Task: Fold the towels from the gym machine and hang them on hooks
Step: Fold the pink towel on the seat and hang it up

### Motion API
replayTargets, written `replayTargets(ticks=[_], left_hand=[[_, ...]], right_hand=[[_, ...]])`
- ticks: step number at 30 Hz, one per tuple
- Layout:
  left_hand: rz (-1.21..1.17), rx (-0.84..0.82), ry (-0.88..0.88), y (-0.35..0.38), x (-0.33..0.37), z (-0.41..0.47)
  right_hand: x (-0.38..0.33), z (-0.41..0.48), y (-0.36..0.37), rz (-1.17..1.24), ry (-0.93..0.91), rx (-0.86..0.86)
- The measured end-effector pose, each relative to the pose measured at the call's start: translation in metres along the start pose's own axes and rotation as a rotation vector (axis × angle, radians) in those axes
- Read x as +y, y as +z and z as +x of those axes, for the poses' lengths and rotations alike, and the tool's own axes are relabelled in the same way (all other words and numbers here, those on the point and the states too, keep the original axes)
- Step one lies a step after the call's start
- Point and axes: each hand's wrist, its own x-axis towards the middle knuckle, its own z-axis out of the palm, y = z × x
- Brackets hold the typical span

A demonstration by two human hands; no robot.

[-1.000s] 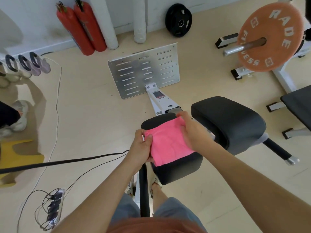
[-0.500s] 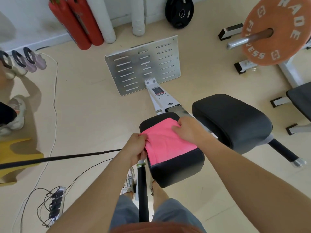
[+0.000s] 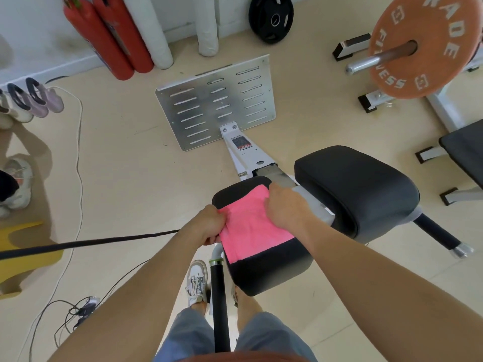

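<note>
A folded pink towel [image 3: 251, 228] lies flat on the nearer black pad [image 3: 271, 273] of the gym machine. My left hand [image 3: 206, 226] pinches the towel's left edge in a closed grip. My right hand [image 3: 285, 205] rests palm down on the towel's far right corner, fingers curled onto the cloth. A second, larger black pad [image 3: 358, 189] sits just to the right, with nothing on it. No hooks show in this view.
The machine's slotted metal footplate [image 3: 217, 103] lies on the floor ahead. Two red cylinders [image 3: 109, 37] and a black weight plate [image 3: 271, 18] lean at the wall. An orange plate on a bar [image 3: 423, 45] is upper right. Cables [image 3: 78, 158] trail at left.
The towel has gone from being held slightly raised to lying flat on the pad. My right hand has shifted onto its far corner, and my left hand still grips the left edge.
</note>
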Motion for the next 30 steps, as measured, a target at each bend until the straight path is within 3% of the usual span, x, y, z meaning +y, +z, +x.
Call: replayTargets(ticks=[3,4,6,8,9,14,19,23,27,30], left_hand=[[0.515,0.175,0.076,-0.004,0.009,0.005],[0.661,0.313,0.181,-0.004,0.015,0.006],[0.622,0.471,0.556,0.007,0.026,0.008],[0.511,0.314,0.824,0.028,0.028,0.012],[0.521,0.217,0.842,0.041,0.022,0.015],[0.768,0.054,0.563,0.057,0.012,0.027],[0.741,0.028,0.449,0.05,0.032,0.019],[0.492,-0.008,0.312,0.033,0.052,0.017],[0.331,-0.011,0.327,0.029,0.058,-0.001],[-0.086,-0.135,0.369,0.021,0.054,-0.025]], right_hand=[[-0.004,0.011,0.011,0.003,0.026,-0.033],[-0.004,0.012,0.013,-0.003,0.028,-0.031],[-0.004,0.012,0.013,-0.015,0.027,-0.014],[-0.003,0.01,0.012,0.03,0.029,0.021],[-0.002,0.006,0.012,0.088,0.034,0.048],[0.012,-0.04,0.02,0.275,0.107,0.225],[0.021,-0.072,0.022,0.405,0.243,0.121],[0.02,-0.076,0.017,0.458,0.189,0.044],[0.029,-0.08,0.011,1.058,0.19,0.078],[0.049,-0.093,-0.012,1.19,0.157,0.154]])
